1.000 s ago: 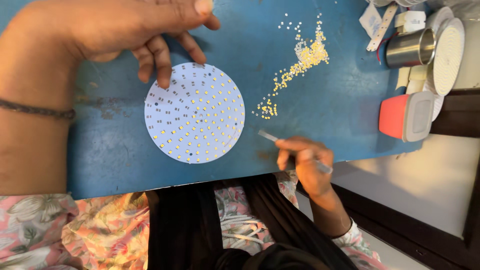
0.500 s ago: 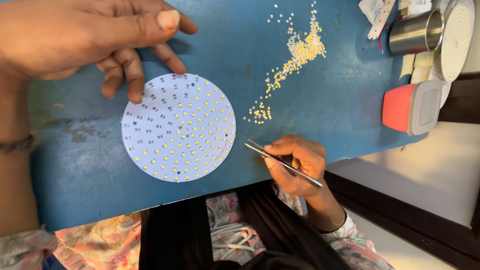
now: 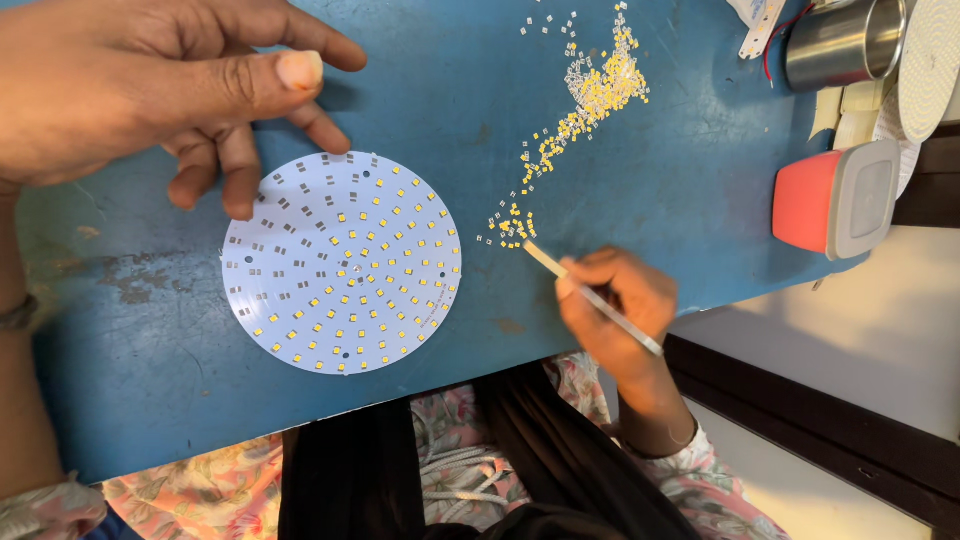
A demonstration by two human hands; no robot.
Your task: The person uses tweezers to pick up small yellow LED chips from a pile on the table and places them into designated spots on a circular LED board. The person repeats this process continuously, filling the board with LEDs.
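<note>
Since the earlier frame, the right hand [image 3: 620, 310] has gone up from the near edge of the tabletop [image 3: 680, 180] toward the small chips, and the tip of its tweezers [image 3: 590, 296] now lies just beside the lowest cluster of them [image 3: 512, 226].

This hand is closed around the tweezers, with thumb and fingers pinching the middle of the thin metal tool like a pen, so the point can reach one tiny piece among many. Whether the tip already has a chip, I cannot tell; it is too small.

The left hand [image 3: 150, 95] holds nothing. Its fingers are bent downward, and two fingertips [image 3: 240, 195] rest at the upper left rim of the round white board [image 3: 342, 263], it seems to keep the board from sliding.

The board lies flat on the blue tabletop, between both hands, directly in front of the person. Many of its pads carry yellow chips already, while grey bare pads remain mostly on the upper left part.

The loose chips [image 3: 600, 85] are spread in a trail from the far side down toward the tweezers, near for picking. At the right stand a metal cup [image 3: 845, 42] and a red box with a grey lid [image 3: 835, 198], well apart from the work.
</note>
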